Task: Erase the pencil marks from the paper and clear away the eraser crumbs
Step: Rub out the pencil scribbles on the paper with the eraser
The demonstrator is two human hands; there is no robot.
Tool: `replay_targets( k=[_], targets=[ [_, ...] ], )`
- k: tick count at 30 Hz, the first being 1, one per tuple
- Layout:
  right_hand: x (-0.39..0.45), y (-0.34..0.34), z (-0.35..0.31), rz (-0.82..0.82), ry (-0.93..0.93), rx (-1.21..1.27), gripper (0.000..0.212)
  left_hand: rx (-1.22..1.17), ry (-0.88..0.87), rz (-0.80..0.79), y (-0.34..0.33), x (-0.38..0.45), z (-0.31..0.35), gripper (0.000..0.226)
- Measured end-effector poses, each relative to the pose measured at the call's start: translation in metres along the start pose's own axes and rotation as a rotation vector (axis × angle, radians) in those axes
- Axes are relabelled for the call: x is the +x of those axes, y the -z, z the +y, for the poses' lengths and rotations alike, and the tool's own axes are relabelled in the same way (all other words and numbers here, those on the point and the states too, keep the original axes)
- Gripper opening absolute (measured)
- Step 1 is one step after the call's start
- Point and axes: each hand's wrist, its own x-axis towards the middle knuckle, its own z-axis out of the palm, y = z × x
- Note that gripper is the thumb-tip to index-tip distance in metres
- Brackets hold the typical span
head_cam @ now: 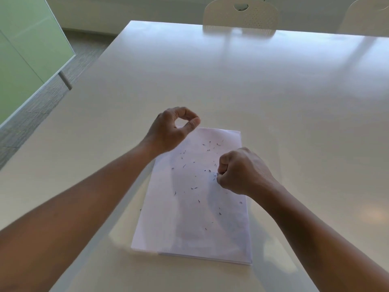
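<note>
Glossy white counter [273,91] fills the view, chairs at its far edge. On it, near the person, lies the paper [189,218], a thin stack scattered with dark eraser crumbs [194,188]. The right hand [242,171] rests fisted on the sheet's right side, fingers curled tight; whether an eraser sits inside cannot be told. The left hand [171,130] hovers over the top-left corner, thumb and forefinger ringed, holding nothing visible. With nothing pinning the stack, a rub or sweep may shift or crease the sheets, and crumbs could smear or scatter across the counter.
</note>
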Motion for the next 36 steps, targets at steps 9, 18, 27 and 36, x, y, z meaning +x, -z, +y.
replay_targets(
  k=[9,18,27,36],
  targets=[
    [0.007,0.003,-0.004,0.0,0.04,-0.074,0.01,0.202,-0.076,-0.206,0.001,0.02,-0.045,0.027],
    [0.021,0.0,-0.008,0.074,0.065,0.061,0.011,0.29,-0.12,-0.296,-0.012,0.016,-0.06,0.046],
    [0.038,-0.009,-0.013,0.137,0.118,0.209,0.011,0.329,-0.162,-0.338,-0.011,0.016,-0.061,0.046],
    [0.042,-0.024,-0.015,0.141,0.345,0.235,0.012,0.382,-0.175,-0.357,-0.012,0.017,-0.061,0.054]
  ],
)
